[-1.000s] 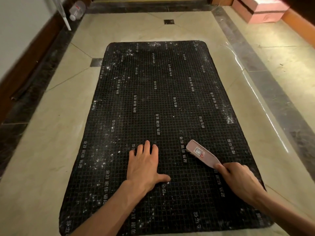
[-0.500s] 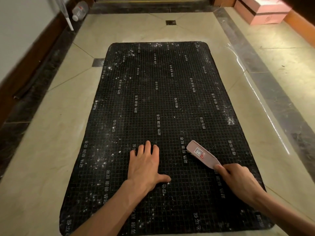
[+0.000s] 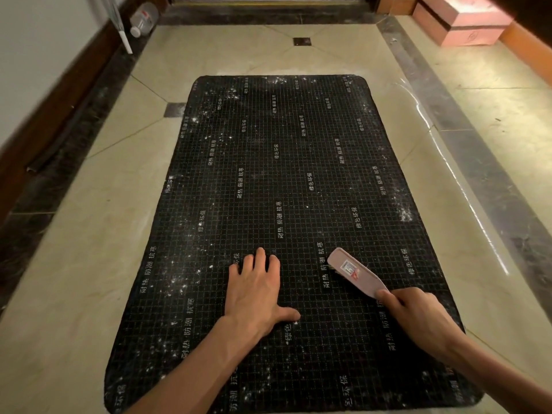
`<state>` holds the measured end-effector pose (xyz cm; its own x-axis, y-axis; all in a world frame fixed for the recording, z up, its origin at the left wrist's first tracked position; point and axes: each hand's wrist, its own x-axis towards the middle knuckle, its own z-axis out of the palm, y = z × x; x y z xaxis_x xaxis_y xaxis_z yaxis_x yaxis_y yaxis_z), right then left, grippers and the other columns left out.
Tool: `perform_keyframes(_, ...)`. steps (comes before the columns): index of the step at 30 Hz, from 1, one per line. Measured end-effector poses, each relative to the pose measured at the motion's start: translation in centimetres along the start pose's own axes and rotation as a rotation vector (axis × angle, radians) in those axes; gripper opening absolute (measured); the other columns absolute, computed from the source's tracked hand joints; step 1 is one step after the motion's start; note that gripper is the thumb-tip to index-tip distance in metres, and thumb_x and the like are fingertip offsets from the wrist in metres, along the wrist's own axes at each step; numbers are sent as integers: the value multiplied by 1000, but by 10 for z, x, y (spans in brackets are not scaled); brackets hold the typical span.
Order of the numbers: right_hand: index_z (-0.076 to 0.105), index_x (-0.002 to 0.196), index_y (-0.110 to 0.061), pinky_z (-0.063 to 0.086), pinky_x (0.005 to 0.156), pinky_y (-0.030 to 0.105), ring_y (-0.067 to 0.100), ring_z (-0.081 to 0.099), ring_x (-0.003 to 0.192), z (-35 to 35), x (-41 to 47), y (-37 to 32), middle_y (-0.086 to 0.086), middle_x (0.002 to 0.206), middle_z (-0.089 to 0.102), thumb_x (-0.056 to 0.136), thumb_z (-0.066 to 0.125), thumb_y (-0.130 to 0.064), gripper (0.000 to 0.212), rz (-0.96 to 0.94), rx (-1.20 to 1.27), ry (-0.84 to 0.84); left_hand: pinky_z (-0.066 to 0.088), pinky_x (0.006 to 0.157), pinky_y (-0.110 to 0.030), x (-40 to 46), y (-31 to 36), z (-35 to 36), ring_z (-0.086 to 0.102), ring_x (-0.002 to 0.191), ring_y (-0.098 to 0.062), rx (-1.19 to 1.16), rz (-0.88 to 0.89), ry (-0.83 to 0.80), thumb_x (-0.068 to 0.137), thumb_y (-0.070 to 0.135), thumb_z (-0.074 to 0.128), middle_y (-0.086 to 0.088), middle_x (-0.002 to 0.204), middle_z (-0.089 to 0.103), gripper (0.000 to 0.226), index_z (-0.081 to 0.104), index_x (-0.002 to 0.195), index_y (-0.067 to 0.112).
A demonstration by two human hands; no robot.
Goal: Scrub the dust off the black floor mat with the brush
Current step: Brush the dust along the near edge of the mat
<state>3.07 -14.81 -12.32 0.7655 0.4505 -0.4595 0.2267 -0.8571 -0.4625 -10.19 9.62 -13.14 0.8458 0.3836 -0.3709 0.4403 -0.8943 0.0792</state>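
Fingers [image 3: 397, 300] of the right hand [image 3: 418, 316] are curled round the handle end of the pink brush [image 3: 355, 271]; grip is closed, thumb on top. Brush head lies bristle-side down on the black floor mat [image 3: 283, 180], angled up and to the left from the hand, a barcode sticker on its back. Left hand [image 3: 257, 291] lies flat on the mat just left of the brush, fingers straight and close together, thumb spread to the right, holding nothing.

Mat lies lengthwise on the beige tiled floor [image 3: 89, 264]. White dust specks are dense along its left side, near edge and far left corner; a small patch sits at the right edge. Centre strip looks darker, with few specks.

Far left, by the wall: a clear plastic bottle [image 3: 143, 20] on its side. Far right: a pink box [image 3: 460, 25].
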Motion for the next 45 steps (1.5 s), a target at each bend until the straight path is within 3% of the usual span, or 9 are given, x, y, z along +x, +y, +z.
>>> perform_keyframes(10,60,64,-12,31,42,24,8,39,38,4,6,-10,-3,44,50,100,46,-49,54,-31,-14,-22,18,118,-54,-1,0,0,15,149,-31,-6,0,0,67,81,65,-11,165,8,121,14,155,17)
perform_keyframes(16,70,72,-12,31,40,25,11,40,37,-1,8,-5,-3,45,53,101,47,-45,49,26,49,-9,17,119,-53,-1,-1,0,13,150,-31,-14,4,-1,68,80,66,-12,166,6,121,13,156,16)
perform_keyframes(20,69,72,-17,40,38,28,13,52,35,-4,-5,-9,1,50,64,100,45,-50,50,66,-10,108,18,118,-53,0,-1,1,14,149,-31,-10,5,1,68,80,65,-12,165,6,121,14,156,15)
perform_keyframes(24,63,68,-18,42,44,22,7,58,46,37,-27,-35,-4,56,64,98,38,-57,55,-17,-105,21,19,117,-53,-1,-1,2,15,149,-31,-12,7,9,68,80,65,-12,165,7,121,13,156,15)
perform_keyframes(29,67,71,-16,50,43,33,15,59,39,-2,-2,-11,0,51,64,99,40,-54,54,117,-1,217,18,118,-54,0,-2,1,14,149,-32,-15,12,1,68,81,64,-12,166,6,121,14,156,15)
perform_keyframes(36,62,69,-16,39,44,25,9,58,48,38,-13,-40,-4,58,64,102,42,-47,49,-14,-65,75,18,118,-54,-1,-1,1,14,149,-31,-15,2,2,67,80,66,-13,165,7,122,13,156,15)
perform_keyframes(40,61,69,-20,34,35,15,7,54,38,17,-9,-20,-6,52,60,101,42,-46,46,10,-119,181,18,117,-53,-2,-1,1,14,149,-31,-17,5,1,68,80,66,-12,166,6,121,13,156,16)
perform_keyframes(42,65,70,-17,47,38,28,14,58,40,5,-8,-9,-3,51,62,100,39,-50,51,90,-24,289,17,118,-54,-1,-1,0,13,150,-31,-17,3,-3,68,80,65,-12,166,6,120,13,156,16)
perform_keyframes(45,65,73,-16,40,36,23,12,58,41,21,-12,-24,-3,53,64,102,41,-45,48,109,16,229,17,118,-54,-1,0,-1,14,149,-31,-13,2,-12,68,80,66,-11,165,6,121,14,156,16)
